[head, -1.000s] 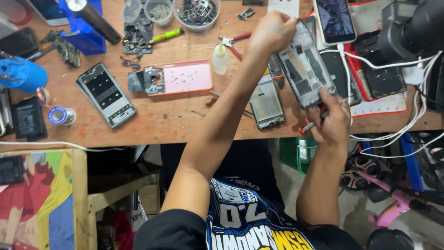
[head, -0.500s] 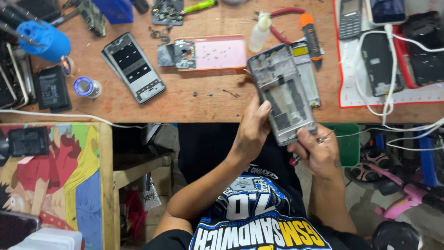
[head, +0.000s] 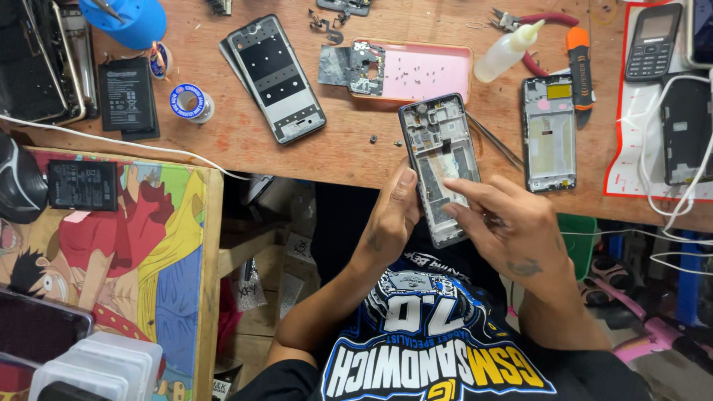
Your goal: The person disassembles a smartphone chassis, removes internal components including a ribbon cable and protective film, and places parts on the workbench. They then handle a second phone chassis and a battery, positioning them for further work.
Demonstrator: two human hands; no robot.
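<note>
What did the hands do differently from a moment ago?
The left hand came back from reaching across the bench and took hold of the opened phone; the right hand shifted from gripping the phone's bottom edge to pressing fingers on its insides. The pink tray stayed put.

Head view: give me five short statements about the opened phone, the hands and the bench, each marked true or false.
1. Both hands hold the opened phone. True: the left hand grips its left edge, and the right hand lays fingers on its insides.
2. The phone lies flat on the bench. False: it is held at the bench's near edge, over the lap.
3. The pink tray lies beyond the phone. True.
4. The squeeze bottle stands upright. False: it lies on its side, near the red pliers.
5. The solder spool sits right of the phone. False: it is far to the left, beside a black battery.
</note>
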